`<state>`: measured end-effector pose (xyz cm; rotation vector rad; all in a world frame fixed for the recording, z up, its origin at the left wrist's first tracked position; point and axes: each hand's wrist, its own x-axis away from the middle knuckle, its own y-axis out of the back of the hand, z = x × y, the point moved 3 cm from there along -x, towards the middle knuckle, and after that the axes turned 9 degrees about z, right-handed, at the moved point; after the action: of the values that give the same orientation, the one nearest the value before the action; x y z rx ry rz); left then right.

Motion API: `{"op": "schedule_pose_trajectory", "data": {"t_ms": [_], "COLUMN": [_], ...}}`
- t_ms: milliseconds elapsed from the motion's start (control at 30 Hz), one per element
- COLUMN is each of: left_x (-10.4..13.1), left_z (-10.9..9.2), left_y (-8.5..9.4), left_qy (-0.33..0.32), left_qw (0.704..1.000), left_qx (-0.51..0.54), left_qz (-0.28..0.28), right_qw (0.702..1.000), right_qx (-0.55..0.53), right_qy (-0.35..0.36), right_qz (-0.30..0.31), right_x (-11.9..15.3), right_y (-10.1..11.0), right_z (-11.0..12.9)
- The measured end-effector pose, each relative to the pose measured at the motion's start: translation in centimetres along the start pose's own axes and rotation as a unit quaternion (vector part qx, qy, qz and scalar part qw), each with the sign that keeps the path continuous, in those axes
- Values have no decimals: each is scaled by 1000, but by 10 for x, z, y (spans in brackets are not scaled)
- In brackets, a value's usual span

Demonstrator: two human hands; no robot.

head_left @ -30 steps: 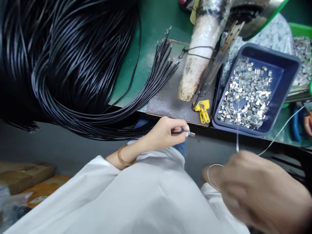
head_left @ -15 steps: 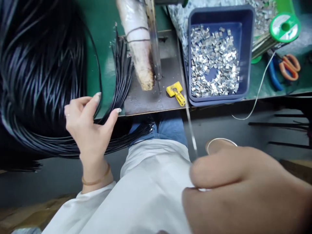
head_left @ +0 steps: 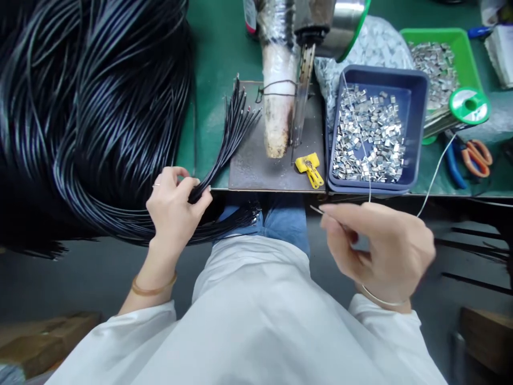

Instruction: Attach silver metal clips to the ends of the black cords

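My left hand [head_left: 176,200] is closed around a bundle of thin black wires [head_left: 222,155], with thumb and forefinger on either side. The stripped ends of this bundle fan out over the edge of a dark metal plate [head_left: 256,171]. My right hand [head_left: 372,243] is in front of the table edge and pinches a thin silvery solder wire [head_left: 316,209], whose short end sticks out to the left of the fingertips. A length of the wire runs from the hand up across a blue tray of small metal clips [head_left: 368,136]. More black wires [head_left: 228,224] hang over my lap.
A large heap of black wires [head_left: 112,96] covers the left of the green table. A wrapped white post [head_left: 278,117] stands over the plate beside a yellow clip [head_left: 310,168]. Right lie a green-rimmed spool [head_left: 468,106], orange-and-blue-handled pliers [head_left: 476,158] and a green tray [head_left: 473,59].
My left hand, open beside the wires before, has closed on the bundle. My right hand has moved away from the camera toward the table edge, still holding the solder wire. The view has shifted.
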<state>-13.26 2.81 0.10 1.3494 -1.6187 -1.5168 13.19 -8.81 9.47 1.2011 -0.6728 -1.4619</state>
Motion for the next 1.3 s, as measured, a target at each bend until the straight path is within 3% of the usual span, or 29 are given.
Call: {"op": "schedule_pose_trajectory", "data": {"t_ms": [67,133,333,467,600,733,933,1000,1100,1133,1200,1267,1300], "left_x": [5,13,40,45,43,36,17,7,-10,-14,-15,-10,-5], "left_z": [-2,-3,5,12,15,8,-3,-8,-28,-41,-72,-107,-124], "left_y": [1,2,11,8,4,3,19,29,41,41,36,23,12], "left_qy": [-15,-29,-22,-19,41,88,75,54,-4,-52,-189,-325,-356], "left_qw": [1000,997,985,976,963,922,811,805,825,817,772,681,629], "left_qx": [15,64,168,211,264,374,556,579,555,531,477,473,499], "left_qz": [-9,-10,-9,53,20,-49,-165,-114,101,220,374,455,478], "right_qw": [995,991,989,973,958,967,990,988,981,979,975,976,978], "right_qx": [20,56,125,232,273,216,61,84,155,172,190,183,165], "right_qy": [92,105,53,-2,-87,-127,-119,-109,-98,-97,-105,-119,-126], "right_qz": [20,54,65,13,-14,-49,42,64,61,54,38,23,8], "right_x": [0,1,8,8,-4,-26,-53,-55,-56,-57,-58,-60,-60], "right_y": [-4,-7,-5,-4,-7,-16,-35,-37,-38,-38,-40,-41,-40], "right_z": [-13,-23,-40,-62,-97,-130,-160,-161,-155,-153,-150,-150,-151]}}
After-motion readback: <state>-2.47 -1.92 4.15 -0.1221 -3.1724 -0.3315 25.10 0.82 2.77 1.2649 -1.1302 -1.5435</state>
